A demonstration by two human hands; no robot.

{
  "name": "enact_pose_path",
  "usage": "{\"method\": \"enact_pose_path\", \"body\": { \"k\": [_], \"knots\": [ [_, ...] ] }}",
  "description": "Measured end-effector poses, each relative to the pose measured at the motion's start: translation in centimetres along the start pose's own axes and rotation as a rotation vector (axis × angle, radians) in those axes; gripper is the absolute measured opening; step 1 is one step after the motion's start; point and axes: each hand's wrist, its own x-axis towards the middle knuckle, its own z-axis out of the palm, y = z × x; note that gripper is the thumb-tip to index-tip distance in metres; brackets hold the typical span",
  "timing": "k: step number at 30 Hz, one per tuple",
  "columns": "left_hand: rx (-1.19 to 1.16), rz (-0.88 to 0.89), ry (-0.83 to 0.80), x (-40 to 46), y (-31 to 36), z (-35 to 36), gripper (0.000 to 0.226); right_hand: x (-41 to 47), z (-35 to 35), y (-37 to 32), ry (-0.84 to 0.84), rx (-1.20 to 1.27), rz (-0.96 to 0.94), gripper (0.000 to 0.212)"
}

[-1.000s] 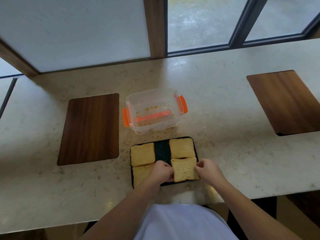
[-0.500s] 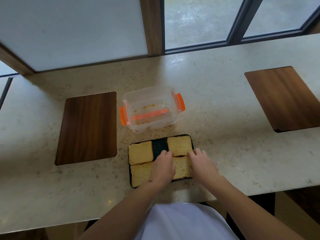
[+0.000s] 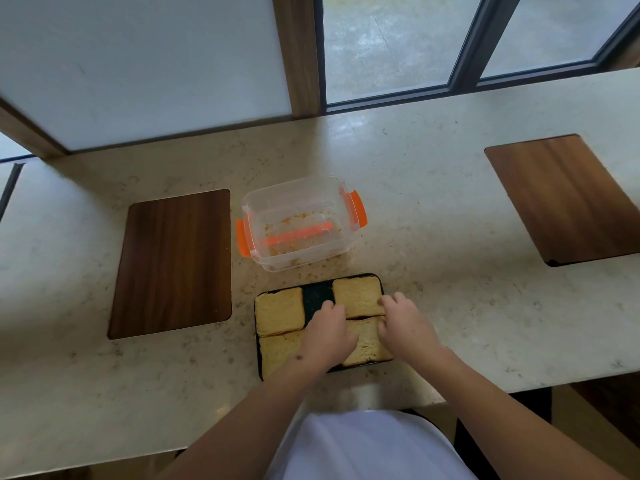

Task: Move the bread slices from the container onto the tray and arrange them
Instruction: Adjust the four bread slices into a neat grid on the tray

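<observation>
A black tray [image 3: 316, 295] lies near the counter's front edge with several bread slices on it. One slice [image 3: 279, 310] sits at the far left, one [image 3: 357, 295] at the far right, one [image 3: 277, 351] at the near left, and one [image 3: 367, 344] at the near right. My left hand [image 3: 327, 336] rests over the tray's middle, fingertips at the left edge of the far right slice. My right hand [image 3: 403, 322] lies on the right side, fingers touching the far right slice. The clear container [image 3: 298, 223] with orange clips stands behind the tray, holding only crumbs.
A dark wooden board [image 3: 173, 263] lies left of the container, another [image 3: 568, 199] at the far right. Crumbs are scattered around the container. A window and wooden post run along the back of the stone counter [image 3: 433, 237]. My white shirt shows at the bottom.
Both hands moved forward from the near right slice to the far right slice. The slices stay on the tray.
</observation>
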Motion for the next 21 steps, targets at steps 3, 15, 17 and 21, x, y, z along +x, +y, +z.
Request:
{"method": "enact_pose_path", "body": {
  "k": [3, 15, 17, 21],
  "knots": [
    [-0.339, -0.224, 0.011, 0.9, 0.4, -0.7, 0.049, 1.3, -0.8, -0.6, -0.01, 0.217, 0.142, 0.045],
    [-0.65, -0.442, -0.129, 2.4, 0.2, -0.8, 0.069, 2.3, -0.2, -2.6, -0.09, 0.185, 0.302, 0.041],
    [-0.68, -0.441, -0.136, 2.2, 0.1, -1.0, 0.071, 2.4, -0.1, -2.6, -0.083, 0.253, 0.316, 0.049],
    [-0.738, -0.439, -0.129, 2.0, 0.2, -1.3, 0.074, 2.4, 0.3, -2.8, -0.074, 0.323, 0.366, 0.056]
  ]
}}
